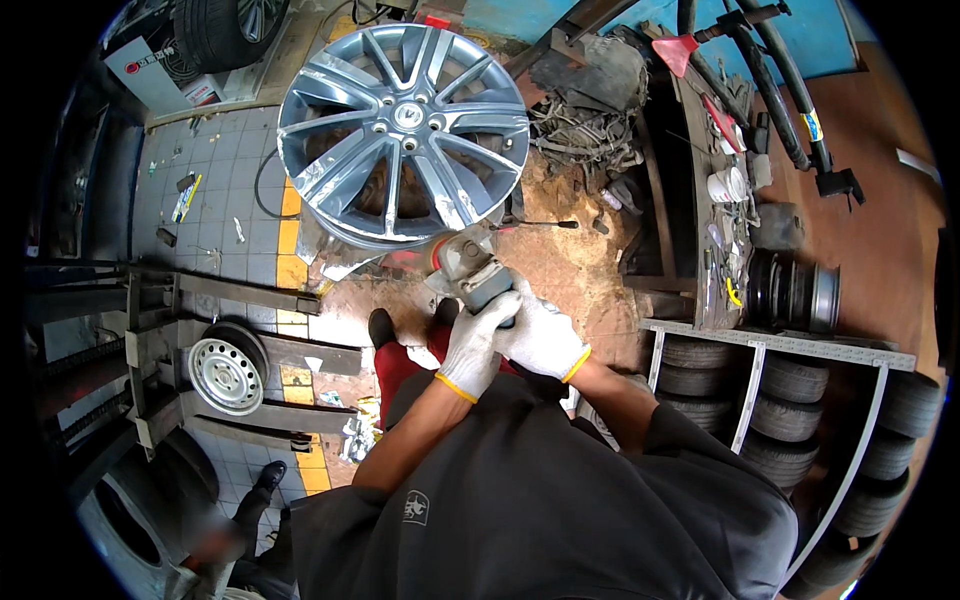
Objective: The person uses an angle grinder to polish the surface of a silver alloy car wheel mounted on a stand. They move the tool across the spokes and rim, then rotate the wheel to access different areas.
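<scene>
Both my hands wear white knit gloves with yellow cuffs. My left hand point(469, 347) and my right hand point(541, 335) are wrapped together round the body of an angle grinder point(466, 258). Its grey head points away from me, and part of a reddish disc shows at its left side. Just beyond it, a grey alloy wheel rim point(408, 117) is propped up with its face toward me. Whitish scuffed or sanded patches mark its spokes and edge. The grinder's head is close to the rim's lower edge; I cannot tell whether they touch. My gloves hide most of the grinder's handle.
At the left, a steel wheel point(228, 376) rests against metal beams point(290, 350). Tyres fill a rack point(780, 340) at the right. A cluttered workbench point(715, 290) stands beyond it, near a screwdriver point(548, 224) on the floor. Another person's shoe point(271, 474) shows at the lower left.
</scene>
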